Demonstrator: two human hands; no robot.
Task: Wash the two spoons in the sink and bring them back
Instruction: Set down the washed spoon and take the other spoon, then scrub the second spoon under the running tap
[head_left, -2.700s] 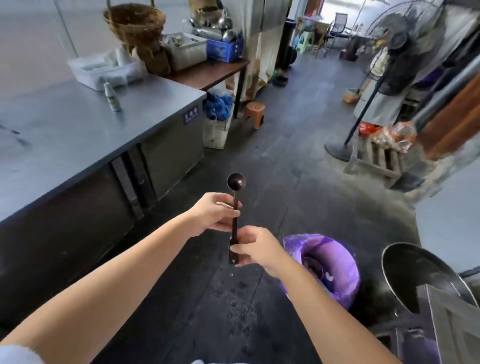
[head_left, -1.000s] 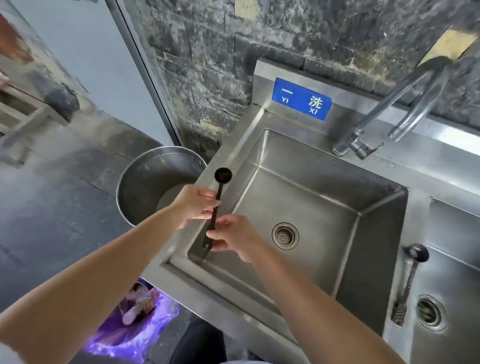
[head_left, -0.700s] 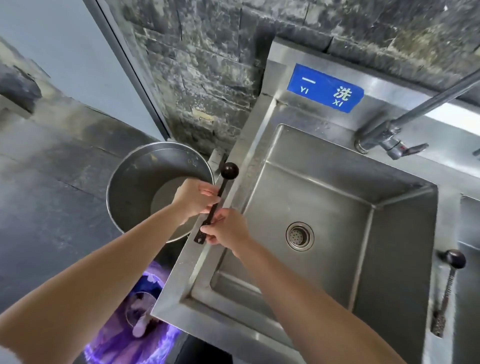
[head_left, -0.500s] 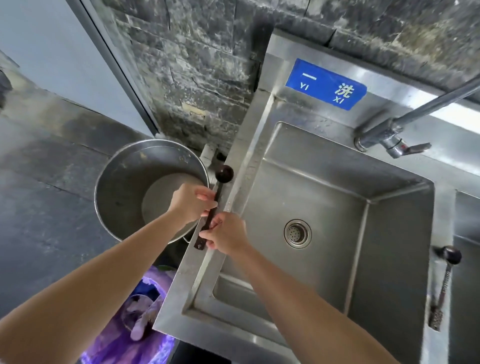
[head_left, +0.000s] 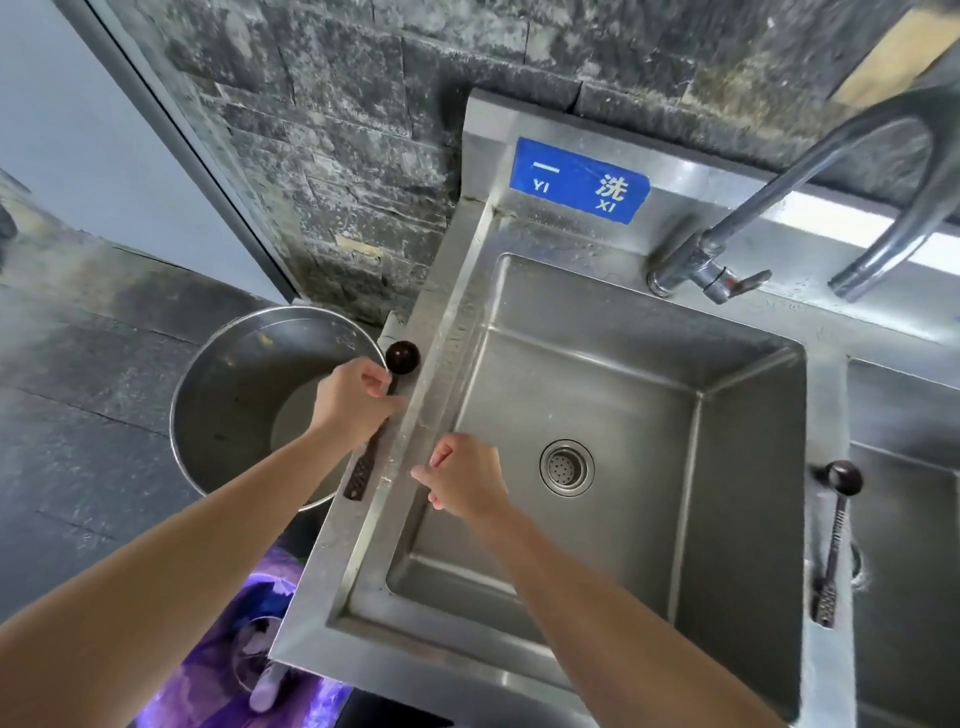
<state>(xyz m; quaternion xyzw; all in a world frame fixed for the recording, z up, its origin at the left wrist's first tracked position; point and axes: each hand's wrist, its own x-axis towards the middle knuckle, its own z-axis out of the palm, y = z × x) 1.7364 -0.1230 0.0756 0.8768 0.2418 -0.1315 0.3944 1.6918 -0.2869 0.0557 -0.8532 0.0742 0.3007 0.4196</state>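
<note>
Stainless steel is filling the view: the sink (head_left: 613, 395) basin is lying ahead with the tap (head_left: 711, 270) at its far right corner. The left hand (head_left: 353, 402) is closing around a dark spoon (head_left: 382, 415) over the sink's left rim, its long axis running away from the person, bowl farthest. The right hand (head_left: 467, 480) is hanging loosely curled and empty over the basin, nearer the second spoon (head_left: 836, 540), which is lying lengthwise on the right-hand divider.
</note>
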